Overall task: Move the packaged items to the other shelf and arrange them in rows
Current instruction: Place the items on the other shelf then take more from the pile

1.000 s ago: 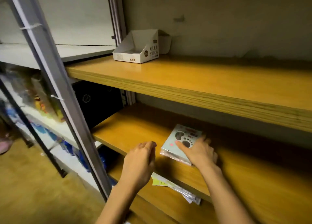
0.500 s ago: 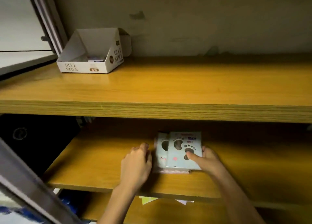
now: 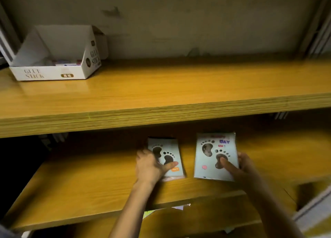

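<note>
Both hands were down on the middle shelf (image 3: 89,189): left hand (image 3: 150,167) gripped one pack (image 3: 165,158), right hand (image 3: 238,167) pinched another pack (image 3: 215,157), set apart side by side, seemingly to start a row.

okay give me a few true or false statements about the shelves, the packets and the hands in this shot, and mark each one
1. Each hand is on its own footprint packet. True: the left hand grips the left packet, the right hand the right packet.
2. The two packets overlap. False: bare shelf shows between them.
3. The glue stick box sits on the upper shelf, at its left end. True.
4. The packets are on the upper shelf. False: they are on the middle shelf, below it.
</note>
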A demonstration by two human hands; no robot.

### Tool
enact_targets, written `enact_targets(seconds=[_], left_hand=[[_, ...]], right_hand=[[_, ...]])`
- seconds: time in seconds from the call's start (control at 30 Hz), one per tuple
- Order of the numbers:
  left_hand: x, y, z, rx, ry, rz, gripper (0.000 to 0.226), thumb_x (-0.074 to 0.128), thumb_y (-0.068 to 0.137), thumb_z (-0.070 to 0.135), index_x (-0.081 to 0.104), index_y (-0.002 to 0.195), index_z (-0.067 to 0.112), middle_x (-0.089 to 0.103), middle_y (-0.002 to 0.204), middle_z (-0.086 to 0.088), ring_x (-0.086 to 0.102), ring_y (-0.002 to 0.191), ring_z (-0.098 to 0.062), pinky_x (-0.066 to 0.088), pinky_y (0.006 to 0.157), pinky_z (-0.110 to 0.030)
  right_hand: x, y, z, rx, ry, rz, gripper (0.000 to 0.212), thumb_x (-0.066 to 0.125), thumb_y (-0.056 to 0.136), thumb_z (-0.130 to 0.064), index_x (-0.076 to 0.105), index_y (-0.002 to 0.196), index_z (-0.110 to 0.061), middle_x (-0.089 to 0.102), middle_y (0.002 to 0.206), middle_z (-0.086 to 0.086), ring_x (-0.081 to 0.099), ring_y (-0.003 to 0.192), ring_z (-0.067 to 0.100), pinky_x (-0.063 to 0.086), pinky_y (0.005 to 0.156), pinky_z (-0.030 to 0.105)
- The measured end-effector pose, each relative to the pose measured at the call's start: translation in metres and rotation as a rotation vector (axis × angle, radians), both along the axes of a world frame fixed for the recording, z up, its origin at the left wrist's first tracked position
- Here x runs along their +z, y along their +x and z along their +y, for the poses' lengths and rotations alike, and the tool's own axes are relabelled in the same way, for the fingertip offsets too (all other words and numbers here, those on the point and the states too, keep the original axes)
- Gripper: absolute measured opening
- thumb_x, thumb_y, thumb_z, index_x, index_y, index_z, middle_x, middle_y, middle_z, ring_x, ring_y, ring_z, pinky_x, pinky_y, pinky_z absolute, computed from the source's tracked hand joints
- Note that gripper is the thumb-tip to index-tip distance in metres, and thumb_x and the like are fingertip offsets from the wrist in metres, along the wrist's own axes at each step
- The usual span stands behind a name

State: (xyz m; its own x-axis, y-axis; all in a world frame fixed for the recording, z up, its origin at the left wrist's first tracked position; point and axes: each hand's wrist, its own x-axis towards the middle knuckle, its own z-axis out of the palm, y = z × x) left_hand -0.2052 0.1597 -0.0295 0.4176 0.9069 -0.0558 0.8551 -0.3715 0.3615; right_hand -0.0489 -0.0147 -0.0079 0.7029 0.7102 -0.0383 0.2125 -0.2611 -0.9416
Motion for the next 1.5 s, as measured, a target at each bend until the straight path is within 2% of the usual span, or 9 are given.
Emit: enact_targets(seconds=[0.2,0.33,0.4,0.5,0.63,0.73,0.9,1.33,1.5], left_hand=[[0.011,-0.009,0.004,0.061,-0.081,-0.245,0.083,0.072,0.065,0.051,0.04,0.122,0.0,0.052,0.12,-0.015,0.052,0.11,-0.029,0.045,0.084,-0.032],[0.029,-0.014,-0.009,-0.078,-0.104,-0.546,0.035,0.063,0.082,0.03,0.042,0.099,0.007,0.058,0.104,-0.016,0.059,0.097,-0.031,0.047,0.068,-0.031],[0.034,-0.013,-0.021,-0.09,-0.185,-0.698,0.035,0.063,0.082,0.03,0.04,0.098,0.009,0.053,0.085,-0.011,0.056,0.081,-0.025,0.04,0.056,-0.025],[0.04,-0.008,-0.044,-0.088,-0.352,-0.874,0.05,0.067,0.077,0.037,0.037,0.112,0.018,0.042,0.073,-0.004,0.045,0.076,-0.016,0.042,0.072,-0.025],[0.05,0.014,-0.078,-0.268,-0.603,-1.017,0.042,0.068,0.076,0.023,0.042,0.109,0.025,0.058,0.096,0.004,0.058,0.092,-0.012,0.049,0.088,-0.039],[0.053,0.045,-0.109,-0.347,-0.756,-1.032,0.032,0.065,0.078,0.016,0.044,0.101,0.025,0.061,0.107,-0.002,0.063,0.098,-0.022,0.055,0.079,-0.042],[0.053,0.106,-0.176,-0.416,-0.9,-0.975,0.033,0.064,0.08,0.015,0.043,0.105,0.022,0.063,0.101,0.001,0.066,0.089,-0.021,0.055,0.048,-0.023],[0.05,0.264,-0.366,-0.614,-0.953,-0.93,0.029,0.064,0.079,0.018,0.046,0.097,0.032,0.066,0.099,0.005,0.07,0.075,-0.01,0.053,0.048,-0.02],[0.051,0.323,-0.409,-0.656,-0.945,-0.928,0.032,0.065,0.079,0.02,0.047,0.1,0.035,0.065,0.107,0.003,0.069,0.084,-0.016,0.057,0.053,-0.027]], right_hand=[[0.002,-0.016,-0.025,-0.057,0.101,0.069,0.014,0.056,0.087,-0.017,0.045,0.09,-0.026,0.063,0.09,0.002,0.059,0.086,0.013,0.045,0.064,0.028],[0.003,-0.021,-0.042,-0.148,0.149,0.123,0.015,0.058,0.085,-0.017,0.047,0.093,-0.024,0.063,0.093,0.004,0.061,0.084,0.014,0.047,0.063,0.026],[0.004,-0.021,-0.054,-0.207,0.156,0.148,0.024,0.059,0.084,-0.02,0.049,0.105,-0.017,0.063,0.099,0.004,0.061,0.086,0.013,0.049,0.062,0.025],[0.01,-0.019,-0.079,-0.293,0.184,0.183,0.039,0.061,0.083,-0.023,0.046,0.118,-0.016,0.062,0.106,0.003,0.061,0.09,0.014,0.051,0.064,0.027],[0.015,-0.007,-0.125,-0.405,0.221,0.202,0.055,0.065,0.075,-0.031,0.047,0.124,-0.014,0.064,0.112,0.009,0.063,0.1,0.026,0.056,0.077,0.041],[0.019,0.005,-0.162,-0.5,0.275,0.229,0.049,0.067,0.075,-0.027,0.05,0.119,-0.013,0.067,0.107,0.01,0.067,0.093,0.024,0.059,0.066,0.033],[0.02,0.036,-0.23,-0.65,0.382,0.25,0.03,0.066,0.079,-0.015,0.055,0.107,-0.014,0.071,0.093,0.006,0.072,0.067,0.01,0.053,0.049,0.018],[0.024,0.157,-0.423,-0.764,0.392,0.178,0.032,0.066,0.081,-0.013,0.056,0.111,-0.016,0.071,0.097,0.007,0.073,0.072,0.014,0.057,0.052,0.021],[0.026,0.201,-0.477,-0.793,0.396,0.143,0.03,0.065,0.082,-0.01,0.056,0.109,-0.018,0.07,0.092,0.001,0.071,0.066,0.006,0.053,0.049,0.016]])
